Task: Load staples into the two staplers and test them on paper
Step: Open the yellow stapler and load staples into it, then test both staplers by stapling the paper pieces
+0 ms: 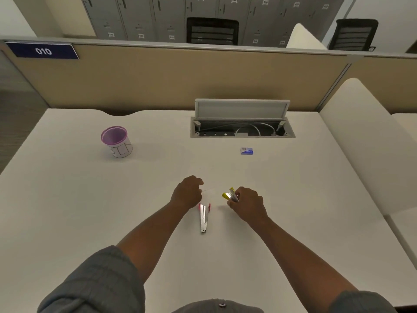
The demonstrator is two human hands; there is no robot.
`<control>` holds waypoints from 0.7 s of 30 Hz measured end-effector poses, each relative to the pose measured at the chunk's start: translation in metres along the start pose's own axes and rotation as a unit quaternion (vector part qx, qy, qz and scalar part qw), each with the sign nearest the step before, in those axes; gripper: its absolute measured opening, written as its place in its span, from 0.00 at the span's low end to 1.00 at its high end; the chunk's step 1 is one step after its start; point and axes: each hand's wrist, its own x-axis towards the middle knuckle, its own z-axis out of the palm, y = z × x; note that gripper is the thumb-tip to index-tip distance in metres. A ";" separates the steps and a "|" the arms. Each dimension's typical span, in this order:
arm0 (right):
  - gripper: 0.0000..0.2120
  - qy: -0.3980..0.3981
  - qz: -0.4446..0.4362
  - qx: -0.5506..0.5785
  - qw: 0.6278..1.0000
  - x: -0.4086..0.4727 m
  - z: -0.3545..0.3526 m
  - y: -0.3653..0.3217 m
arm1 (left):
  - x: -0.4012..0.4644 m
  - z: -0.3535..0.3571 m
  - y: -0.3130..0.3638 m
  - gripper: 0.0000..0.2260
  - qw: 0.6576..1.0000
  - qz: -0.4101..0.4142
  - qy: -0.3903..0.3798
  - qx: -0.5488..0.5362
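Two staplers are showing on the white worktop (90,211) in front of us. We are holding the yellow stapler (230,195) in our right hand (247,205), the fingers curling round its rear so that the grip is closing on it, while its yellow tips are pointing up and to the left, clear of the hand. The red stapler (204,219) is lying swung open on the worktop between our forearms, its long metal arm pointing toward us and its red end sitting just beside our left hand (188,192). That hand is hovering with its fingers curling inward; a thin pale line is running from its fingertips toward the right hand, but it is too faint for us to tell what it is, or whether the grip is pinching it. Farther back, a small blue staple box (246,151) is lying flat, well apart from both hands. A purple-rimmed cup (116,141) is standing upright at the left, and an open cable hatch (242,123) is sitting at the rear.
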 end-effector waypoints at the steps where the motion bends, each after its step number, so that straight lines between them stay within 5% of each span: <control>1: 0.13 -0.007 0.008 -0.004 1.000 0.001 0.004 0.002 | 0.004 0.000 -0.002 0.16 1.000 0.001 -0.003 0.022; 13: 0.20 -0.062 0.011 -0.027 0.998 0.005 0.039 0.011 | 0.048 0.013 -0.013 0.27 0.987 0.014 -0.048 0.155; 17: 0.21 -0.051 0.010 -0.027 0.998 0.010 0.041 0.013 | 0.055 0.024 -0.024 0.21 0.981 0.030 -0.037 0.186; 21: 0.22 0.044 -0.034 -0.121 0.991 0.010 0.045 0.014 | 0.054 0.031 -0.032 0.11 0.983 0.067 0.021 0.168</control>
